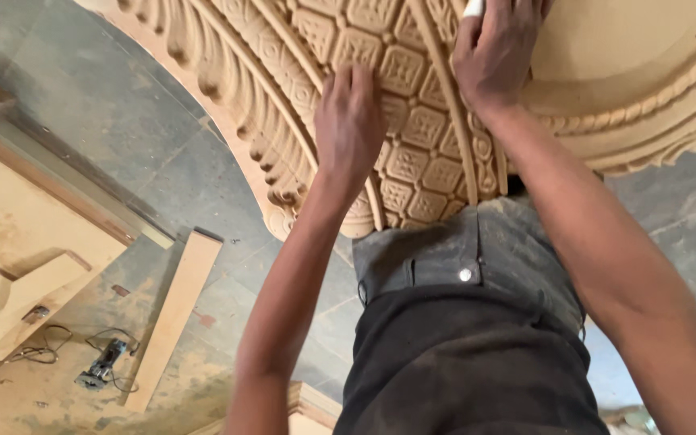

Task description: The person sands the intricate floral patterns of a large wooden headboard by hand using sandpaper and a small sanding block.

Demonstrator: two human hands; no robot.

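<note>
A large round carved wooden panel [412, 161] fills the top of the head view, with a grid of flower squares, leaf borders and a smooth centre at the upper right. My left hand [350, 121] lies flat on the carved grid, fingers pressed to the wood. My right hand [499, 50] rests higher on a raised rib and grips a small white object [474, 8] that sticks out at the frame's top edge; most of it is hidden. My body in a dark shirt and grey trousers stands against the panel's lower edge.
A grey stone floor [106, 113] lies below. A long wooden plank [175, 314] rests on it, with a power tool [102, 366] and its cable beside it. Large cut wooden boards [18, 242] sit at the left. Another wooden piece [312, 407] shows at the bottom.
</note>
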